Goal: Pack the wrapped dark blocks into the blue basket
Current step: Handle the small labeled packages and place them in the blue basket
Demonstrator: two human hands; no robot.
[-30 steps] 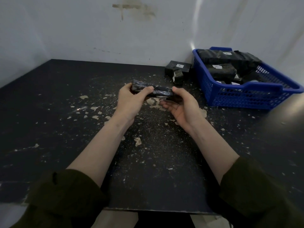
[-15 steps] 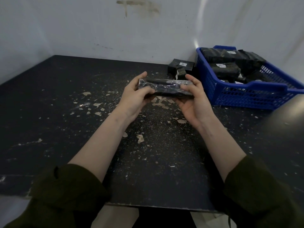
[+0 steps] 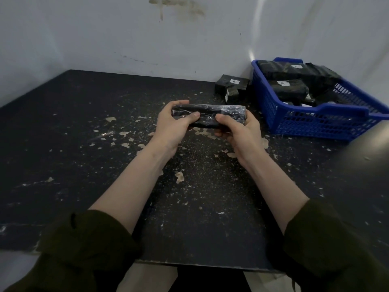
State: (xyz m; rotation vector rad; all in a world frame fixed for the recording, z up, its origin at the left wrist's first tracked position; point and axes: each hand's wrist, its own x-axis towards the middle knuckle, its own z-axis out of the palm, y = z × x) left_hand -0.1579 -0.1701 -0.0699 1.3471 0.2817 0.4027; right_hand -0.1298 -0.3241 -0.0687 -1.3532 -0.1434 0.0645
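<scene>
A dark block in shiny clear wrap point(image 3: 207, 115) lies level between both hands above the middle of the black table. My left hand point(image 3: 175, 126) grips its left end, thumb on the near face. My right hand point(image 3: 236, 129) grips its right end from below, thumb on the near face. The blue basket point(image 3: 320, 121) stands at the back right and holds several wrapped dark blocks point(image 3: 288, 89), some with white labels. Two more wrapped blocks point(image 3: 231, 86) sit on the table just left of the basket, against the wall.
The black table point(image 3: 105, 157) is strewn with pale flakes and dust. White walls close the back and left sides. A dark rounded object point(image 3: 366, 165) intrudes at the right edge. The table's front edge runs near my sleeves.
Both hands have turned the wrapped block and closed on its ends; my right hand went from open beneath it to gripping it. The block now lies level.
</scene>
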